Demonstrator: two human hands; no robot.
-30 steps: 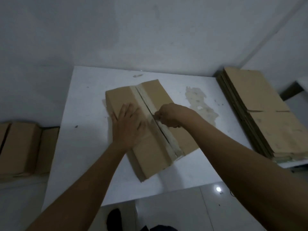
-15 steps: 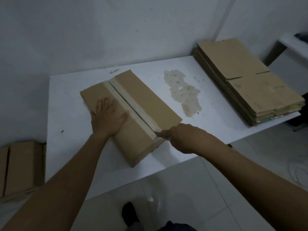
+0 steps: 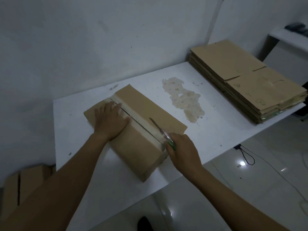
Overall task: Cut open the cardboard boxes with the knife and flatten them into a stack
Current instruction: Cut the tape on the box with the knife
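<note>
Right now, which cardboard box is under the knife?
The taped box mid-table: left hand presses it, right hand holds the knife over its top. The flattened stack and floor boxes lie apart.

Room to pass on table (image 3: 216, 129) between box (image 3: 150, 109) and flattened stack (image 3: 246, 80), wall (image 3: 116, 39) close behind

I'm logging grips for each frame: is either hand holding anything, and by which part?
The right hand grips the knife by its green handle. The left hand holds nothing; it presses flat on the cardboard box.
</note>
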